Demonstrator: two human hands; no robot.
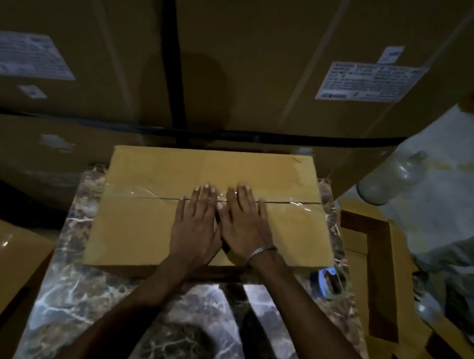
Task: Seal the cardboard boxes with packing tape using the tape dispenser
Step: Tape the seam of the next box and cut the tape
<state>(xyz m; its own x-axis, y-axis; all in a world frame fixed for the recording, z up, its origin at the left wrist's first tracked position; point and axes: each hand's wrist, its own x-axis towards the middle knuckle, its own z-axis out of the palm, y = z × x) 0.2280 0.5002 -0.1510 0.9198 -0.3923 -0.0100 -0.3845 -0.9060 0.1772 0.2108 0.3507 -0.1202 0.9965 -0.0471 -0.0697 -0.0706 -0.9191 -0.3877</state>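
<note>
Nearest the camera, both forearms reach out over the marble-patterned worktop [111, 298]. The left hand [197, 222] and the right hand [243, 225] lie flat, side by side and touching, on the lid of the cardboard box [145, 227]. Neither has a grip on anything: the fingers are straight and pressing, their tips on the clear tape [143, 192] that runs along the middle seam.

The box looks light and stiff enough to carry by its two short ends, though the lid would likely give under hard pressure near the seam. The tape is thin and glossy, likely to wrinkle; it is best smoothed outward from the middle.

Just past the box's right near corner sits the tape dispenser [326, 281], mostly hidden by the box, its shape hard to make out. The box's contents are unseen. Further off, big cartons [275, 64] form a wall; their labels are blurred. A clear bottle [389, 181] stands dimly at right.
</note>
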